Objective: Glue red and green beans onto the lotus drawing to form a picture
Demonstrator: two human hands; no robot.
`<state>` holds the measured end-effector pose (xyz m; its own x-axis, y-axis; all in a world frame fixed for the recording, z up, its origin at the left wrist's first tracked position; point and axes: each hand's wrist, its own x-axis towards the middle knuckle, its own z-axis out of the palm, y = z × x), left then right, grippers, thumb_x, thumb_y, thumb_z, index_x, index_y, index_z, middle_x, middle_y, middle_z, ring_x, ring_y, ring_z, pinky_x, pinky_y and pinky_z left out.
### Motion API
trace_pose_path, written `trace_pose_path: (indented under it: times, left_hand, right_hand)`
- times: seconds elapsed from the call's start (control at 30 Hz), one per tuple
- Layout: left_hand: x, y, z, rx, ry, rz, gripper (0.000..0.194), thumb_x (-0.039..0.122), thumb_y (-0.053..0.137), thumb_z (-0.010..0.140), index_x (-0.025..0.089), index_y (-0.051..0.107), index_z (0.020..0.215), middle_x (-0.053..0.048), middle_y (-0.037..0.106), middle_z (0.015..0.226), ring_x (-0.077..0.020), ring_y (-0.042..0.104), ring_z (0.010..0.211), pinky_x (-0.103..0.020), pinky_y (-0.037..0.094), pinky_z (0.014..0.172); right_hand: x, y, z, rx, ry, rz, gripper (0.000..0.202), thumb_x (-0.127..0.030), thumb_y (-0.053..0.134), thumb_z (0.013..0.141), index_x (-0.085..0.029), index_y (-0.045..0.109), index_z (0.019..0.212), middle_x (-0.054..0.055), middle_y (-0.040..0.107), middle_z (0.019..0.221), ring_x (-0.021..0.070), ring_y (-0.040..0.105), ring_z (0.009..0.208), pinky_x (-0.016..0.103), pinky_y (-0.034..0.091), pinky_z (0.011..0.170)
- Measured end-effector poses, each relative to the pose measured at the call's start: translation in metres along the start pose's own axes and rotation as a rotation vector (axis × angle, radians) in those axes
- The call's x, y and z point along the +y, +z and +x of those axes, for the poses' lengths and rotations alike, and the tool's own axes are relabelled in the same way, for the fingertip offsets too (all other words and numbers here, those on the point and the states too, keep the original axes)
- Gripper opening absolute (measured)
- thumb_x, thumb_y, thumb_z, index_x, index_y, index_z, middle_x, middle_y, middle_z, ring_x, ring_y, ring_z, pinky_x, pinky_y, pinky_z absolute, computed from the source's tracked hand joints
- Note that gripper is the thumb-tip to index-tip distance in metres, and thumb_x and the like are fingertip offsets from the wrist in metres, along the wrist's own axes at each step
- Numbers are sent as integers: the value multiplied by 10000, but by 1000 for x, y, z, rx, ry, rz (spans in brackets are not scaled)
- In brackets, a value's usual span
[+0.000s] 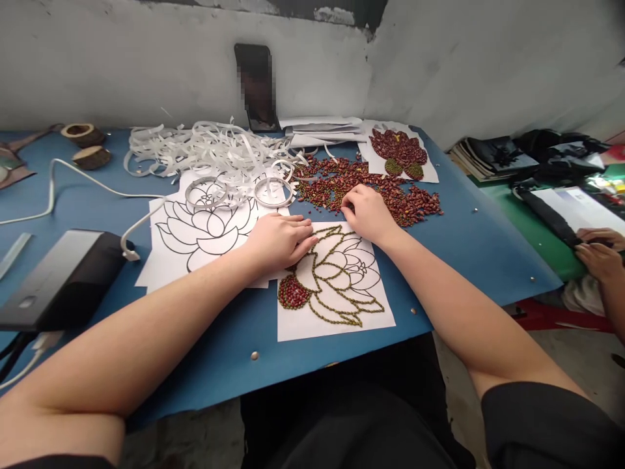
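Observation:
A white sheet with a printed lotus (336,331) lies before me, many of its lines covered with green beans and one round patch filled with red beans (293,292). My left hand (284,242) rests flat on the sheet's upper left part, fingers stretched out. At the edge of the loose red and green bean pile (415,203), just above the sheet's top edge, is my right hand (367,210), its fingers curled together. Whatever its fingertips hold, if anything, is too small to make out.
Printed lotus sheets (170,273), tape rolls (206,193) and paper strips (195,146) lie left; a finished bean flower (398,146) is behind the pile. A phone (256,88) leans on the wall. A power box (73,277) stands left. Another person's hands (601,253) are far right.

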<state>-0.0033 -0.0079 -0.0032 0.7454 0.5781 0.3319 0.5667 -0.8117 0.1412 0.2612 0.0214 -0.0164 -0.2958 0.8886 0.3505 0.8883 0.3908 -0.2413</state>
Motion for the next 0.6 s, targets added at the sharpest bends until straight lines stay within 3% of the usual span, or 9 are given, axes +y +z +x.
trace_pose_path:
  times: [0.13, 0.37, 0.6]
  left_hand:
    - [-1, 1, 0, 25, 3, 2, 393, 402, 440, 1046, 234, 795, 1045, -58, 821, 1055, -238, 767, 1081, -357, 592, 861]
    - [-2, 1, -1, 23, 21, -12, 382, 392, 446, 1055, 225, 790, 1045, -69, 817, 1053, -239, 769, 1066, -366, 594, 859]
    - [-3, 2, -2, 37, 38, -5, 393, 387, 429, 1067, 220, 783, 1037, -62, 813, 1027, -223, 768, 1043, -347, 590, 848]
  right_hand:
    - [-5, 2, 2, -50, 52, -29, 80, -180, 588, 922, -199, 649, 874, 159, 688, 1085, 332, 607, 1027, 485, 467, 882]
    - [2, -6, -2, 83, -27, 125, 125, -145, 510, 924, -235, 541, 844, 108, 678, 900, 273, 591, 857, 410, 472, 811]
    - [10, -27, -13, 123, -66, 212, 129, -137, 560, 895, -221, 644, 845, 79, 736, 898, 247, 672, 839, 374, 524, 782]
